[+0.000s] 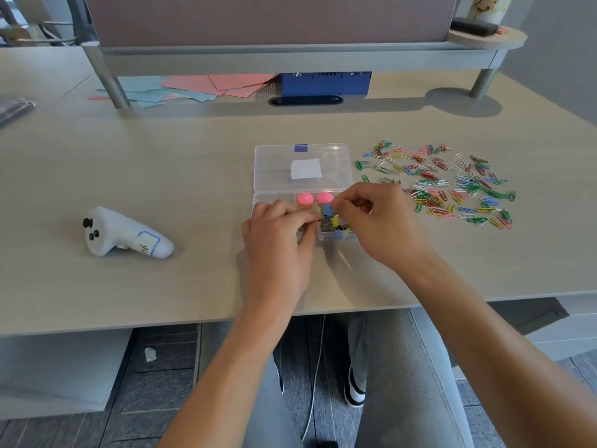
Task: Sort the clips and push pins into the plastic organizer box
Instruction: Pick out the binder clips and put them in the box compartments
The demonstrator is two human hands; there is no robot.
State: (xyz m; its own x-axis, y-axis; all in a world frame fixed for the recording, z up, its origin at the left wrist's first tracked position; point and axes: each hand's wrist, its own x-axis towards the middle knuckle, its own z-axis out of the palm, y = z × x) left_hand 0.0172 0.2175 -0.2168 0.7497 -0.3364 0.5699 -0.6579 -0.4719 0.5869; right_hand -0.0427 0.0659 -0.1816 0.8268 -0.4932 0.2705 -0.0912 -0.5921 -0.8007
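Over the organizer box (pixel 302 163), my left hand (pixel 279 240) and right hand (pixel 378 221) both pinch something small; paper clips (pixel 445 185) lie right of them, right hand nearer.

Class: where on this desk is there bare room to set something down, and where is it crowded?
Free: between the white controller and the organizer box; also the desk's near edge below the paper clips. Crowded: the box's right.

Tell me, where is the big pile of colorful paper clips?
The paper clips lie scattered on the desk, right of the clear organizer box, just beyond the right hand.
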